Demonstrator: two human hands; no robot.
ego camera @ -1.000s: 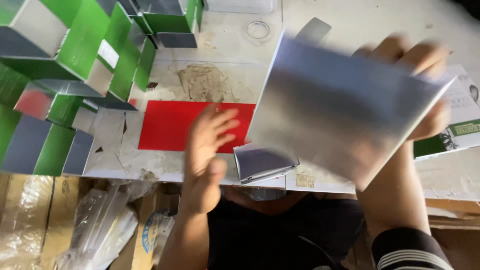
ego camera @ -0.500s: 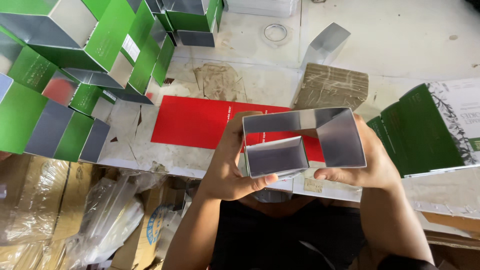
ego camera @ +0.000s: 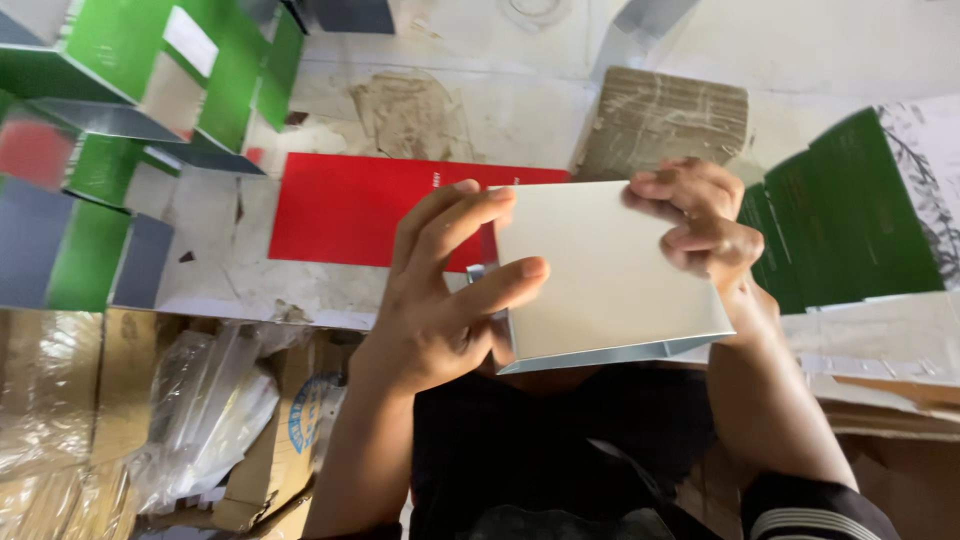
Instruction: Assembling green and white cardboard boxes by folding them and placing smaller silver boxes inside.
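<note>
Worktable (ego camera: 640, 40) behind; both hands grip a silver box (ego camera: 610, 270).

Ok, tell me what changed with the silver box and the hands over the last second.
The silver box, first a flat sheet raised in the right hand, was opened into a tube and now shows a closed flat face. The left hand, earlier over the red sheet, has come up to grip its left edge. The red sheet and green cartons stayed put.

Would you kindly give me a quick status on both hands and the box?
Left hand and right hand both gripping the silver box. Box held above the table, white face up. Nothing in the way.
</note>
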